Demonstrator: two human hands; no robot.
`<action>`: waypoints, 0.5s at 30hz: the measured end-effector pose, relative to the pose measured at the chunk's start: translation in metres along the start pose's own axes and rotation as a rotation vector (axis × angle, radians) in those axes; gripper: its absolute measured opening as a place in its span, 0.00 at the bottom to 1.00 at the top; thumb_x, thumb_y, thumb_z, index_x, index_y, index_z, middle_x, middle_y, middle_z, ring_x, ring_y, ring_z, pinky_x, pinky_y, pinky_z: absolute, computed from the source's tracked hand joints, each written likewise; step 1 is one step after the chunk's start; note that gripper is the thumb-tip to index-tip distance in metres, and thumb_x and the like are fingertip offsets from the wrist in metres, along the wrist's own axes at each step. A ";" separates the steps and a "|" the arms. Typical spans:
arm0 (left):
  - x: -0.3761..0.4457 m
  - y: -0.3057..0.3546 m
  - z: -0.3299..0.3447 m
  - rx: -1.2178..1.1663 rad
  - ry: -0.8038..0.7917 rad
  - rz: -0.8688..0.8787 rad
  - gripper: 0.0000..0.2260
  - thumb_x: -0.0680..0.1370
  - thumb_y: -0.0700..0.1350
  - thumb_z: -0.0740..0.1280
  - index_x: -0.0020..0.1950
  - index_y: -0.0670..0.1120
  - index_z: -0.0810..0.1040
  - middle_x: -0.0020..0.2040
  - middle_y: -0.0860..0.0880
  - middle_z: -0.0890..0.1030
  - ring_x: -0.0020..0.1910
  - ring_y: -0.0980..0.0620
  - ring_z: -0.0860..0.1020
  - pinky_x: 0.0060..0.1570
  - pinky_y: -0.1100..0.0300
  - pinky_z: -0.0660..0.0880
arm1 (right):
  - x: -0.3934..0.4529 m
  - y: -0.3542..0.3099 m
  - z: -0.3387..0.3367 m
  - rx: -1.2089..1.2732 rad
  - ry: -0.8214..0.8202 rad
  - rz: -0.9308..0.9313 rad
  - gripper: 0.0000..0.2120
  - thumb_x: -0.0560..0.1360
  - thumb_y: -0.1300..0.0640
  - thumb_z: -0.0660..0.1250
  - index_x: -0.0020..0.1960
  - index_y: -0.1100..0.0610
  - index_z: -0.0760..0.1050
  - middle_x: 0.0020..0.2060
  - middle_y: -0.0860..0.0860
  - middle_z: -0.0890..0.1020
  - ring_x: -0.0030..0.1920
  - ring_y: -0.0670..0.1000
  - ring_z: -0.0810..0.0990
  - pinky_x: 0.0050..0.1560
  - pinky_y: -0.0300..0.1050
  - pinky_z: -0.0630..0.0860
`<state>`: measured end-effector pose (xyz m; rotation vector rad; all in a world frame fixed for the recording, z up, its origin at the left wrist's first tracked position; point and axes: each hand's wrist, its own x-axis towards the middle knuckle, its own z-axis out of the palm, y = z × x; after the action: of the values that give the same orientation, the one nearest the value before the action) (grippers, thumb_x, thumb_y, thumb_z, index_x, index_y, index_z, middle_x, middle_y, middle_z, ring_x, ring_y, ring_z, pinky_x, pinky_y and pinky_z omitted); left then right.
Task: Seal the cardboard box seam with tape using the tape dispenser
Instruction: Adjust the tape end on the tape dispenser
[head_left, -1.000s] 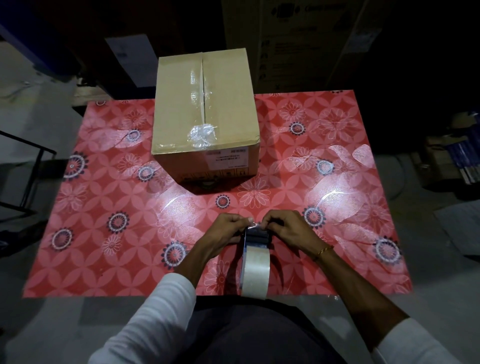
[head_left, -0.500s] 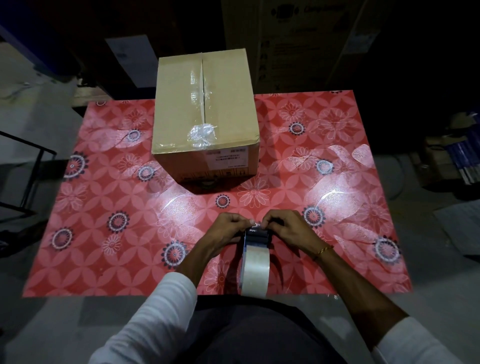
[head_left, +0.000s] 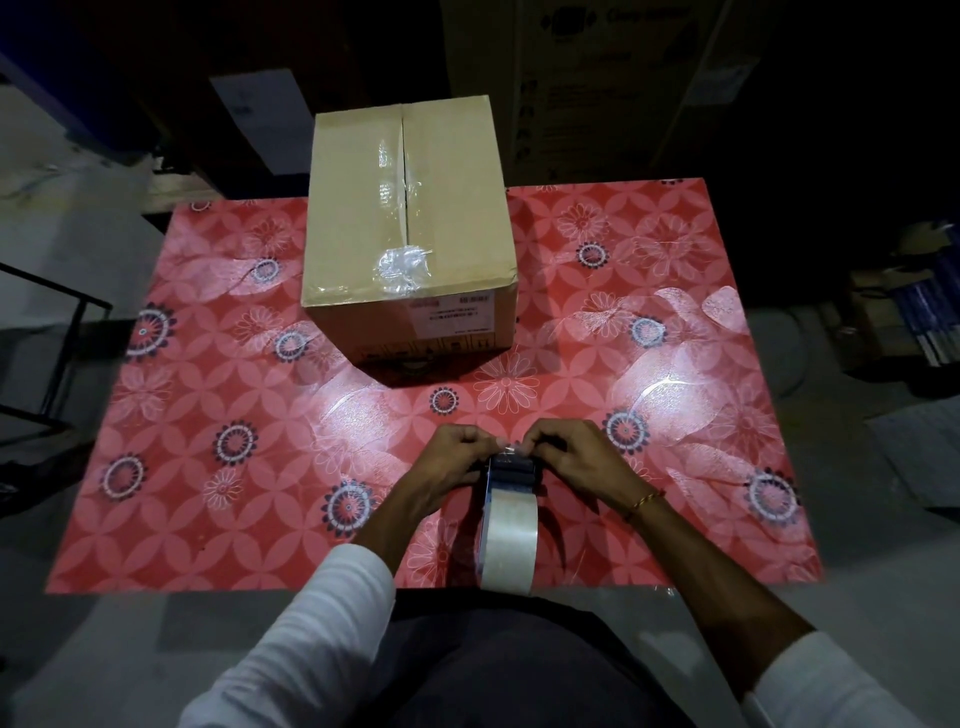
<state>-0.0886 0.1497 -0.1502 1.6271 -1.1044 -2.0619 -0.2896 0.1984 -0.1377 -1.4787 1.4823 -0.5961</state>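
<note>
- I am pinching the loose end of the clear tape with both hands, my left hand (head_left: 457, 454) on one side and my right hand (head_left: 574, 457) on the other, fingers closed tight on it.
- The tape dispenser (head_left: 511, 514) is sitting near my edge of the table (head_left: 208, 467), right under my hands.
- The tape end is thin and sticky. I think it could fold over and stick to itself, or stick to my fingers.
- It could also tear off crooked if I am pulling too hard on one side.
- The cardboard box (head_left: 410, 223) is standing at the far side of the table, well apart from my hands.
- Its seam (head_left: 404, 171) is running down the middle of the top. There is a crumpled bit of tape (head_left: 402, 267) near the front edge, so new tape may be going on bumpy there.
- Nothing is lying between my hands and the box.
- Dark big boxes (head_left: 623, 78) are standing behind the table.
</note>
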 end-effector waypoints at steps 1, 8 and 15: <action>0.000 0.000 0.000 -0.002 0.000 0.002 0.05 0.76 0.40 0.72 0.43 0.39 0.81 0.42 0.42 0.82 0.45 0.43 0.80 0.59 0.42 0.76 | 0.000 0.001 -0.001 0.016 -0.006 0.004 0.11 0.77 0.67 0.67 0.46 0.54 0.83 0.42 0.44 0.85 0.45 0.36 0.82 0.47 0.29 0.75; -0.001 -0.001 0.002 -0.020 0.004 0.015 0.04 0.77 0.39 0.71 0.42 0.41 0.81 0.42 0.42 0.82 0.45 0.44 0.80 0.58 0.44 0.76 | -0.002 -0.001 -0.004 0.483 -0.071 0.156 0.07 0.78 0.70 0.65 0.54 0.68 0.81 0.48 0.55 0.84 0.47 0.45 0.83 0.48 0.37 0.78; -0.002 -0.004 0.000 -0.055 0.003 0.033 0.04 0.77 0.41 0.71 0.42 0.43 0.81 0.42 0.45 0.84 0.46 0.46 0.82 0.56 0.47 0.79 | -0.004 0.010 -0.008 0.861 0.015 0.348 0.09 0.82 0.65 0.62 0.59 0.63 0.78 0.56 0.61 0.85 0.59 0.60 0.84 0.60 0.52 0.79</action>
<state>-0.0868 0.1541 -0.1516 1.5743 -1.0568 -2.0501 -0.3015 0.2013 -0.1416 -0.5396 1.2095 -0.8770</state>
